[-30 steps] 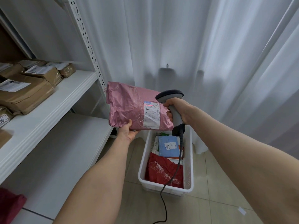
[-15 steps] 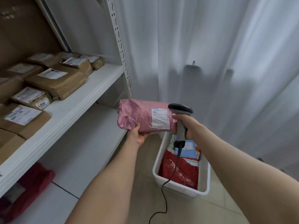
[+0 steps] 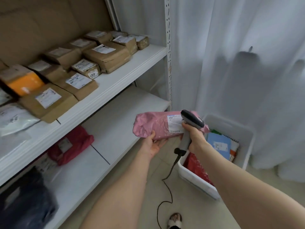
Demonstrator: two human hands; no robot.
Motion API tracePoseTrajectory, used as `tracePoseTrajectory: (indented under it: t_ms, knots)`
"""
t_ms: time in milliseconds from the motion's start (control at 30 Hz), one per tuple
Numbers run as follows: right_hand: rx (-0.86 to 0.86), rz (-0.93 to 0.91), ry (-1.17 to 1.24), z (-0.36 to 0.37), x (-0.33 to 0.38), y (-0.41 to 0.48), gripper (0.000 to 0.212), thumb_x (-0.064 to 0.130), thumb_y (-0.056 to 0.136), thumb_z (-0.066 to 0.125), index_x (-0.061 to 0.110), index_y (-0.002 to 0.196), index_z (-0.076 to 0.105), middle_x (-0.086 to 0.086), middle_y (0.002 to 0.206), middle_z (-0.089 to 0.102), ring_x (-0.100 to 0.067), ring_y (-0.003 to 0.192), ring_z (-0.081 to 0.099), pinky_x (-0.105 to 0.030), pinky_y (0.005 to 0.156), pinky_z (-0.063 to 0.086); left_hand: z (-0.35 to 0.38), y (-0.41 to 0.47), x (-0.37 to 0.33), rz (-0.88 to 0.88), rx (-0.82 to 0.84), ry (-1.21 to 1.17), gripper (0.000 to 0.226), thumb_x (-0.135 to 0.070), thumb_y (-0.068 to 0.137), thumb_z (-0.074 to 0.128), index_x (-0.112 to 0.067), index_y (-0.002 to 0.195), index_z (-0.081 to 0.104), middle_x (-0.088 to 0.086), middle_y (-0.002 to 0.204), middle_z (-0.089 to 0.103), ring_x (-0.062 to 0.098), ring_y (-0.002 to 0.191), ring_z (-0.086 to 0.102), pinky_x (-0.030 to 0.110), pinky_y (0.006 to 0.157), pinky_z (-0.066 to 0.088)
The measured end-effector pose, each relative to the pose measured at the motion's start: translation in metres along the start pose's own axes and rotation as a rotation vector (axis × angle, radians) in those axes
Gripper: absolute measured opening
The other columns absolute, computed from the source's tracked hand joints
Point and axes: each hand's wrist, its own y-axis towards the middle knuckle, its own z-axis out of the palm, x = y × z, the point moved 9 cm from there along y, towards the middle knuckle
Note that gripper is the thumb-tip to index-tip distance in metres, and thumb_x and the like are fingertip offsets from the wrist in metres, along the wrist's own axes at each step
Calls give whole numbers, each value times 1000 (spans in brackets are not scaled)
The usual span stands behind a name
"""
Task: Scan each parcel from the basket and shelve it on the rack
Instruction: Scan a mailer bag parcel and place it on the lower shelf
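Your left hand point(image 3: 154, 144) and right hand point(image 3: 195, 138): bare, forearms point(image 3: 118, 192) likewise. Your foot point(image 3: 176, 217): open-toed slipper point(image 3: 174, 223), pale strap.

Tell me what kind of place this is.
Likely a small parcel pickup or sorting room: a white rack holds labelled brown parcels, the right hand holds a barcode scanner to a pink parcel, and a floor basket holds more.

The rack point(image 3: 168, 63) stands left, boxes point(image 3: 105, 55) on its upper shelf point(image 3: 133, 63) — the basket point(image 3: 234, 125) sits right, on the floor point(image 3: 189, 212). The parcel point(image 3: 155, 126) lies between them, scanner point(image 3: 192, 120) at its right.
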Motion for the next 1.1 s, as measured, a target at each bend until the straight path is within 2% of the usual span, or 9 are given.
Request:
tracePoseTrajectory:
  t_ms: [133, 300, 433, 533, 633, 700, 767, 900, 1100]
  knots:
    - [36, -10, -71, 22, -31, 13, 25, 2, 83, 71, 7, 106, 62, -11, 93, 65, -22, 75, 61, -35, 69, 52, -60, 4, -15, -18, -99, 95, 19, -15, 89, 64, -12, 104, 53, 10, 93, 61, 22, 84, 61, 38, 81, 51]
    - [136, 21, -156, 80, -68, 38, 34, 1, 85, 69, 3, 117, 58, -8, 89, 60, -19, 71, 56, -30, 60, 47, -108, 34, -62, 107, -165, -26, 29, -1, 94, 54, -4, 123, 48, 18, 97, 62, 30, 87, 63, 44, 90, 49]
    - [183, 98, -151, 129, -100, 75, 9, 7, 87, 69, 11, 93, 64, -7, 90, 60, -20, 76, 56, -35, 71, 48, -137, 72, -101, 178, -212, -127, 30, 0, 96, 51, 1, 126, 48, 17, 105, 62, 34, 106, 61, 45, 88, 50]
    - [199, 143, -122, 166, -129, 114, 20, 9, 86, 71, 9, 105, 63, -9, 106, 60, -25, 93, 58, -37, 76, 52, -167, 117, -127, 187, -289, -163, 36, 0, 97, 49, 3, 133, 45, 21, 125, 57, 35, 118, 56, 44, 92, 50]
    - [214, 174, -97, 209, -157, 159, 36, 12, 87, 71, 10, 120, 57, -9, 113, 59, -29, 108, 56, -44, 88, 53, -192, 169, -157, 208, -314, -179, 35, 1, 97, 46, 6, 132, 45, 22, 115, 60, 35, 108, 60, 44, 89, 50]
    - [239, 208, -89, 234, -182, 186, 24, 13, 88, 70, 14, 109, 59, -9, 109, 59, -29, 107, 56, -46, 92, 52, -210, 203, -178, 233, -334, -171, 30, 2, 98, 44, 8, 127, 48, 21, 102, 62, 32, 96, 62, 43, 89, 49]
    - [265, 229, -72, 254, -205, 213, 15, 13, 89, 69, 18, 99, 59, -7, 103, 59, -28, 102, 57, -45, 92, 52, -227, 237, -192, 239, -342, -155, 28, 3, 98, 44, 7, 125, 50, 22, 108, 61, 33, 97, 61, 43, 88, 49]
    - [301, 284, -57, 276, -252, 269, 25, 15, 88, 71, 15, 109, 59, -8, 106, 59, -22, 93, 58, -42, 86, 54, -262, 303, -208, 262, -362, -162, 26, 1, 99, 43, 6, 123, 50, 23, 118, 58, 31, 98, 61, 42, 89, 49]
    - [330, 329, -60, 289, -302, 345, 38, 19, 87, 73, 10, 120, 58, -11, 110, 55, -27, 108, 56, -44, 89, 55, -310, 386, -222, 289, -356, -260, 28, -8, 102, 41, 5, 126, 48, 21, 119, 58, 28, 95, 62, 36, 95, 50]
